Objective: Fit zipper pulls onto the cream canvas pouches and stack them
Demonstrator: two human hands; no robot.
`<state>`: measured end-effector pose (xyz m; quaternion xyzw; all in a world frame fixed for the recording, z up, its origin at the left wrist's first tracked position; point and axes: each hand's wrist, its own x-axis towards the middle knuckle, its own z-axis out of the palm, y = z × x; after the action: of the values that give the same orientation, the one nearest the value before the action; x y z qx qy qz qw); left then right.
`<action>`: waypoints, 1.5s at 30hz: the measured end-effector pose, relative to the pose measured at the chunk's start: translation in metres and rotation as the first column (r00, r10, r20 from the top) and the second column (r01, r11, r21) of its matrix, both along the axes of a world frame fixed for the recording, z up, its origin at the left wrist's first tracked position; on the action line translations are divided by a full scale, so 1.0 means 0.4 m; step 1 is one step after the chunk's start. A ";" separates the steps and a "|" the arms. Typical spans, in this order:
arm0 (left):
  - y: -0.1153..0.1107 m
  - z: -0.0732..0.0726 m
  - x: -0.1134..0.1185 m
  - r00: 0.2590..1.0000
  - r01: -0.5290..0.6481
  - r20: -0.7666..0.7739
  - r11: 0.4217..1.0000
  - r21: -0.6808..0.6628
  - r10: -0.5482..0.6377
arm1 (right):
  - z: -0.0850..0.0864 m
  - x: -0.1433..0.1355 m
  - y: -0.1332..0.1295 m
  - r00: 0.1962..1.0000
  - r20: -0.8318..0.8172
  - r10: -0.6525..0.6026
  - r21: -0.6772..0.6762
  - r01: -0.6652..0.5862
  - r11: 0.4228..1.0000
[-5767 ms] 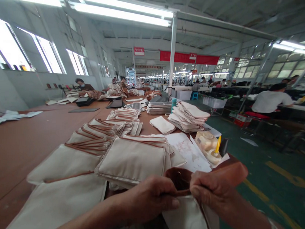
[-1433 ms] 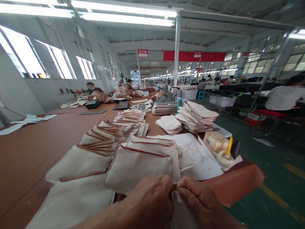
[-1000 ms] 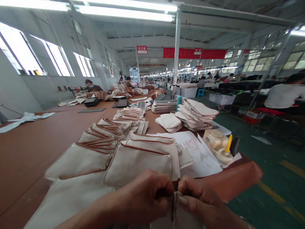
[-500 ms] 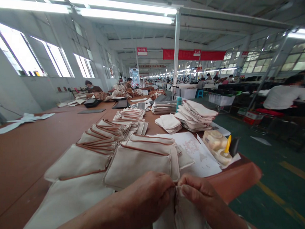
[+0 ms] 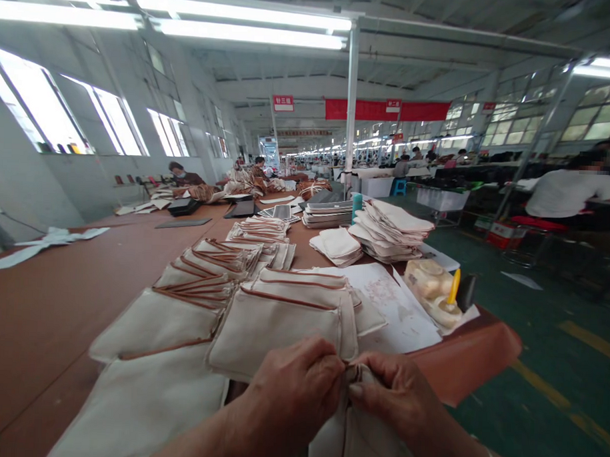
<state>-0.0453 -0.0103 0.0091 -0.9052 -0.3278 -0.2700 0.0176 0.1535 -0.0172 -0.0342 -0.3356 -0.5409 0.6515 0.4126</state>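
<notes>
Both my hands pinch the top end of a cream fabric pouch piece (image 5: 327, 439) with a dark brown seam running down it, at the bottom centre. My left hand (image 5: 297, 381) is closed on its left side, fingertips curled out of sight. On the other side of the seam, my right hand (image 5: 396, 395) grips the edge with the thumb on top. The two hands nearly touch. Just beyond them lies a cream pouch (image 5: 286, 331) with brown trim, on top of others. More stacked pouches (image 5: 156, 316) fan out to the left.
A brown table (image 5: 41, 326) spreads leftward. On its right side are white paper (image 5: 402, 318), a plastic container (image 5: 428, 279), a yellow-handled tool (image 5: 454, 287), and piles of cream pieces (image 5: 392, 228). A seated person in white (image 5: 566, 187) is at the far right.
My left hand has turned slightly and shifted a little right. My right thumb has moved slightly down and left over the pouch edge, which now folds between the hands.
</notes>
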 end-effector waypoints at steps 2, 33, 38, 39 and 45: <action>-0.002 -0.008 0.003 0.999 -0.018 -0.033 1.000 0.010 0.018 | 0.007 -0.002 -0.007 1.000 0.002 0.002 0.017 -0.002 1.000; 0.062 0.000 0.016 0.983 0.146 0.181 0.705 -0.694 -0.025 | 0.006 0.033 0.020 0.992 0.062 0.107 -0.015 -0.106 0.994; 0.059 0.001 0.025 0.995 0.038 0.092 0.697 -0.716 0.039 | -0.009 0.037 0.010 0.959 0.282 -0.019 0.135 -0.020 0.991; 0.057 0.003 0.027 0.994 0.024 0.090 0.678 -0.734 0.062 | -0.008 0.037 0.008 0.949 0.315 -0.036 0.160 -0.016 0.987; 0.052 0.011 0.025 0.983 0.084 0.154 0.492 -0.866 0.104 | 0.009 0.030 0.004 0.918 0.392 -0.061 0.191 -0.016 0.981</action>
<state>-0.0354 0.0104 0.0137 -0.7590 -0.4246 -0.1511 -0.4698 0.1656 -0.0156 -0.0304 -0.4257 -0.6692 0.5105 0.3323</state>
